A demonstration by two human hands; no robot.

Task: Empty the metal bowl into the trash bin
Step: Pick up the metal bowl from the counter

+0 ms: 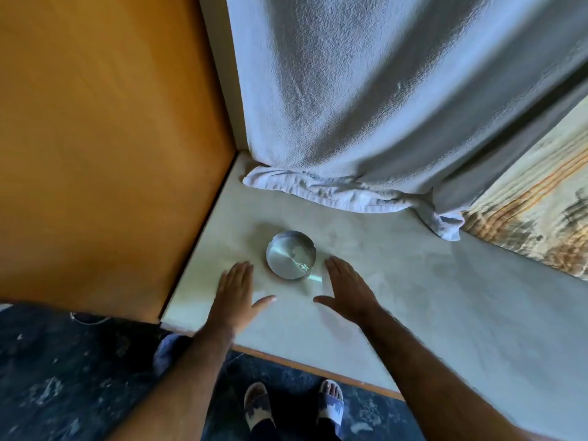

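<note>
Flanking the metal bowl (290, 254) with left hand (236, 292) and right hand (346, 289) flat, spread, empty, I judged a level two-sided lift best.

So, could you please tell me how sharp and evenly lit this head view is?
Head view: wide-angle bending at the edges; soft motion blur on both hands, left hand and right hand; bright glare inside the metal bowl; floor dim.

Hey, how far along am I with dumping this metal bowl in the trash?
Nothing looks done yet. The metal bowl sits on the white counter with what looks like pale bits inside. In hand: nothing; your left hand and right hand are open on either side of it, not touching. Left: grasp the bowl, carry it to the trash bin, which is out of view, and tip it out.
</note>
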